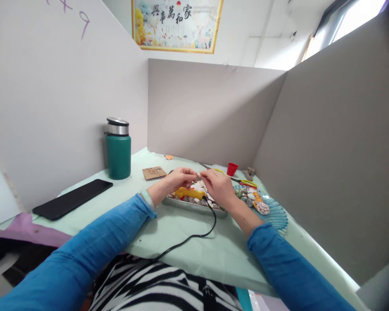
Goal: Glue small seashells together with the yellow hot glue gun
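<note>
My left hand (182,177) and my right hand (218,186) meet above a metal tray (194,206), fingertips pinched together. Between them is a tiny pale piece (199,175), too small to name. Below the hands, a yellow glue gun (189,193) with a black cord (194,236) lies across the tray. Shells and small stones (199,185) fill the tray around it. Right of my right hand, a blue shell-shaped dish (275,211) holds several shells, among them a striped one (263,208).
A green bottle (118,155) and a black phone (73,198) are on the left. Behind the tray are a brown card (154,173), a red cup (232,169) and yellow-handled scissors (248,183). Grey partitions (207,112) enclose the table. The cord runs toward my lap.
</note>
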A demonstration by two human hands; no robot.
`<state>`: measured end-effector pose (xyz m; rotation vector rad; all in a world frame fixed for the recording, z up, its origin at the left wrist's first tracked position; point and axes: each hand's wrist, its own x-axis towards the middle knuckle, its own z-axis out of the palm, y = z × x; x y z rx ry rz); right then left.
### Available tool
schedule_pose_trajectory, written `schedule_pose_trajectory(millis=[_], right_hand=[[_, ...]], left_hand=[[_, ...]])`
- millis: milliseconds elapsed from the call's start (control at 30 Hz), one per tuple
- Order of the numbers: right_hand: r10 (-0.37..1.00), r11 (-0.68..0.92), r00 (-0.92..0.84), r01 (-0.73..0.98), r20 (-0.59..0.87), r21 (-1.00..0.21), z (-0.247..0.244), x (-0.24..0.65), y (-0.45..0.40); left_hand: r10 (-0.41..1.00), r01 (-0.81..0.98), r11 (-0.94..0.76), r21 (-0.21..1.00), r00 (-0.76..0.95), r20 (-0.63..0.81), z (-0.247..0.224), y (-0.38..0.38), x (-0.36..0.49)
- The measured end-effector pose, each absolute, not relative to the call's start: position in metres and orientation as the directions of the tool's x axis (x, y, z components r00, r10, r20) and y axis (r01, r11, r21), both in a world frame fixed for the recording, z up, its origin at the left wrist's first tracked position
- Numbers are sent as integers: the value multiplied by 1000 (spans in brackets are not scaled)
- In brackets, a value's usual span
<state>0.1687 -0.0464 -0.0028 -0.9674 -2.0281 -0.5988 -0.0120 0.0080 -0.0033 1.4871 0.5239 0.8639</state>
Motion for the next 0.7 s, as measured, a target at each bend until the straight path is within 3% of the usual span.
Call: schedule_pose_trajectory(millis=[367, 700], right_hand=[[393, 546, -445, 817, 805, 185, -1, 169, -48], [433, 634, -375, 773, 820, 19, -4, 169, -48]], left_hand=[[755, -185, -98, 978, 626, 194, -2, 7, -12], [755, -191, -84, 978, 628, 187, -1, 5, -12]])
